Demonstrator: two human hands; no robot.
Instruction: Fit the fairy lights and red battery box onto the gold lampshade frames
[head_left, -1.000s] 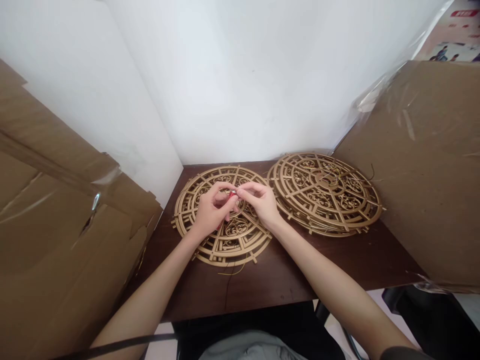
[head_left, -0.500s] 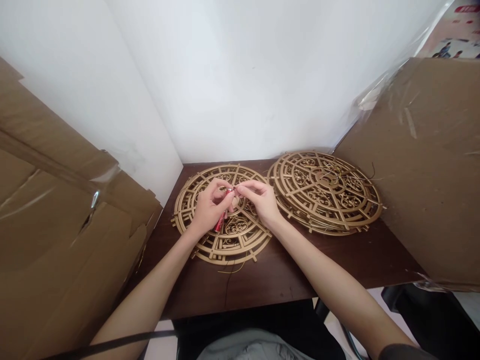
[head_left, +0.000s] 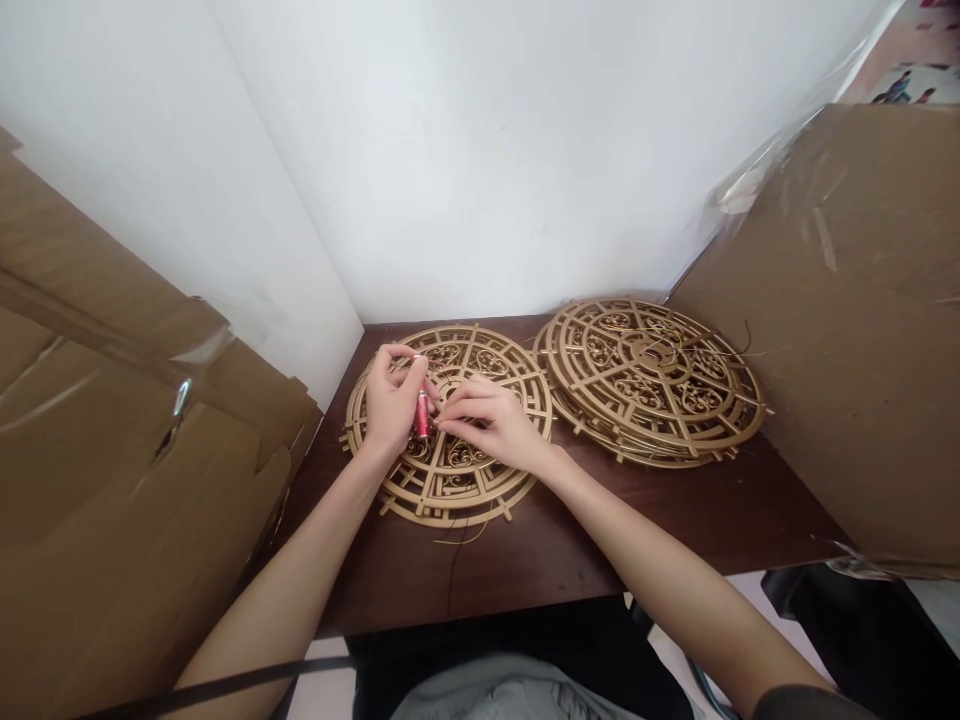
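My left hand (head_left: 394, 400) is closed round a slim red tube (head_left: 422, 414) with a pale upper end, held upright over the left part of a round gold openwork disc (head_left: 491, 480). Just right of the tube, my right hand (head_left: 491, 425) is pinched, its fingertips low beside the tube; whatever is between them is too small to make out. Other gold rings show under the disc. A thin yellowish strand (head_left: 457, 543) lies at the disc's front edge.
More gold discs (head_left: 701, 440) are stacked on the right of the dark brown table (head_left: 525, 575). A large cardboard sheet (head_left: 150, 480) stands at the left and another cardboard piece (head_left: 862, 350) at the right. A white wall (head_left: 495, 180) rises behind.
My left hand has moved left with the red tube, now more upright. My right hand has come down and left, away from the left fingertips, and the disc's centre shows more.
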